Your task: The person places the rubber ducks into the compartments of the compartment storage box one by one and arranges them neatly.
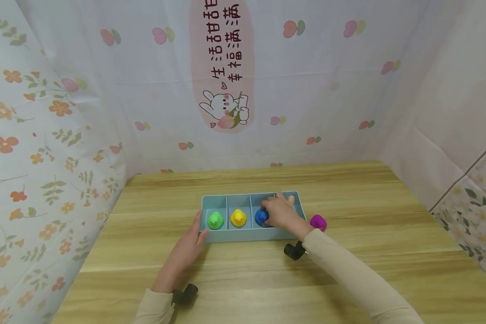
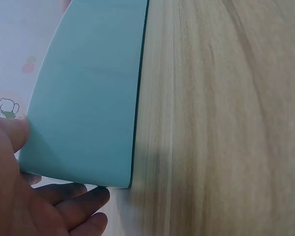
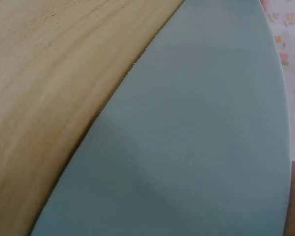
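A long light-blue divided box (image 1: 245, 236) lies across the wooden table. In its leftmost compartment sits a green rubber duck (image 1: 215, 220), with a yellow rubber duck (image 1: 238, 218) in the one beside it. My right hand (image 1: 282, 212) reaches into the third compartment and pinches a blue rubber duck (image 1: 261, 218), partly covering it. At the box's left end my left hand (image 1: 190, 245) holds the corner, thumb at the front rim and fingers along the end wall (image 2: 76, 177). The right wrist view shows mostly the box's front wall (image 3: 187, 118), its fingertips hidden.
A purple rubber duck (image 1: 318, 222) stands on the wooden table (image 1: 243, 279), just right of the box. Black wrist cameras (image 1: 185, 294) hang from both wrists. Patterned cloth (image 1: 158, 99) hangs behind the table and at both sides.
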{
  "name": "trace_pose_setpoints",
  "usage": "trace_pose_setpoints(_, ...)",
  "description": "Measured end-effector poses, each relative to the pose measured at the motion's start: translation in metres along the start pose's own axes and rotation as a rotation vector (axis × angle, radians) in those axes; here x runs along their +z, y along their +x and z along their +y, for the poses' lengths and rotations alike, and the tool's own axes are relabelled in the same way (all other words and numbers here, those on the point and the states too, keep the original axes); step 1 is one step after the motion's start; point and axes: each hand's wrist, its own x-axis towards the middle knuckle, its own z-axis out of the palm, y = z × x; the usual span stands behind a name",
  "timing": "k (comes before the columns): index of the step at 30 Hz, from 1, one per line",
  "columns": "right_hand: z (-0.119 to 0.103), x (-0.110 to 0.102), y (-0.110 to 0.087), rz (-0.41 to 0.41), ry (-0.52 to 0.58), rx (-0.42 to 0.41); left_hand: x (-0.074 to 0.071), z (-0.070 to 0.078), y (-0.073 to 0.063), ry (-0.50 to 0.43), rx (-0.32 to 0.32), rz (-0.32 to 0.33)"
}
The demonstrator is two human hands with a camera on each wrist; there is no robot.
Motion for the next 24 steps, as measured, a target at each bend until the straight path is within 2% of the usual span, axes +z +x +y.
trace_pose_setpoints(6,0.002,-0.009,-0.003,0.005,-0.002,-0.013,0.001,-0.001,0.000,0.011,0.001,-0.001)
trace_pose_setpoints(16,0.007,-0.020,-0.008,0.069,0.053,-0.122,0.001,0.000,0.001,0.003,0.007,0.005)
trace_pose_setpoints(24,0.013,-0.022,-0.016,0.169,0.117,-0.192,0.001,-0.001,0.001,-0.002,0.015,0.012)
